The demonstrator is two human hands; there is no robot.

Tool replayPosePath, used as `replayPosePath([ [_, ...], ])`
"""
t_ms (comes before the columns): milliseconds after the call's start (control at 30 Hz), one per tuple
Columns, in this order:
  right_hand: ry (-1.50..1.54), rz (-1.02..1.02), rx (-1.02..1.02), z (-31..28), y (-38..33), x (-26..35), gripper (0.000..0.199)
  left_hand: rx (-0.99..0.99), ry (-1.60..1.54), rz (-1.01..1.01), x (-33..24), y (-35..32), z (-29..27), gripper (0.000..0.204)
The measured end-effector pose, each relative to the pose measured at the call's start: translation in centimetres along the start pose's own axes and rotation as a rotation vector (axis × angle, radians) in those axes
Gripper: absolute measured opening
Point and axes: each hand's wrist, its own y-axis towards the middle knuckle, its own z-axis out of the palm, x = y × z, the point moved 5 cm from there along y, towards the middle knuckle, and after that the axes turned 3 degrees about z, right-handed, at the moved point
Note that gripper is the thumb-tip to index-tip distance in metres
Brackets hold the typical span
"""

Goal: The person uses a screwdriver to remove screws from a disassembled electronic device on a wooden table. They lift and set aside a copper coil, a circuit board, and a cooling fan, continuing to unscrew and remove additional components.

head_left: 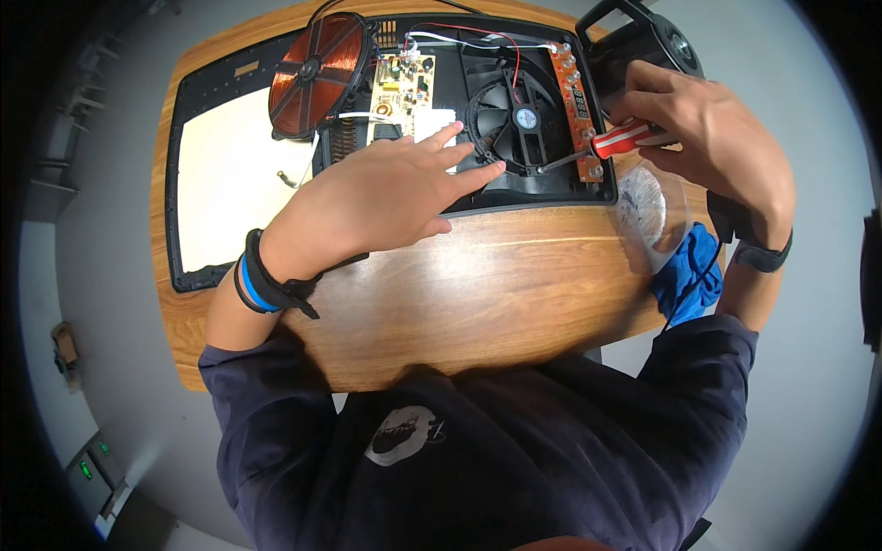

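My right hand [707,129] is closed around the red-and-white handle of a screwdriver [620,140]. Its shaft crosses the lower end of an orange-red display board [571,110], and the tip rests at the lower edge of a black cooling fan [501,119]. With fingers spread, my left hand [395,184] lies over the lower middle of the opened induction cooker [588,188]; one fingertip is close to the fan's rim. Partly under those fingers is a white block [434,124], beside a circuit board [402,83]. What my left palm covers is hidden.
A copper coil [317,73] leans at the back left, joined by wires. Left of it lies a cream-coloured panel [220,184] in a black frame. A black pot-like vessel [634,46] stands at the back right. A clear plastic container [648,211] and blue cloth [689,275] sit at the right edge.
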Motion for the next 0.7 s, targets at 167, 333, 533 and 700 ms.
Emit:
replayPosePath([
  [167, -0.010, 0.019, -0.009, 0.8, -0.8, -0.4, 0.044, -0.033, 0.007, 0.025, 0.0, -0.1, -0.2, 0.089],
  [333, -0.005, 0.022, -0.005, 0.7, -1.1, -0.1, 0.045, -0.017, -0.025, 0.016, 0.1, -0.1, -0.3, 0.089],
  [533, -0.015, 0.000, -0.019, -0.4, -1.0, 0.7, 0.049, -0.038, 0.002, 0.035, 0.1, -0.3, -0.1, 0.089],
  [700, -0.017, 0.009, -0.033, 0.0, -1.5, 0.1, 0.048, -0.026, -0.002, 0.033, 0.2, -0.2, -0.1, 0.089],
])
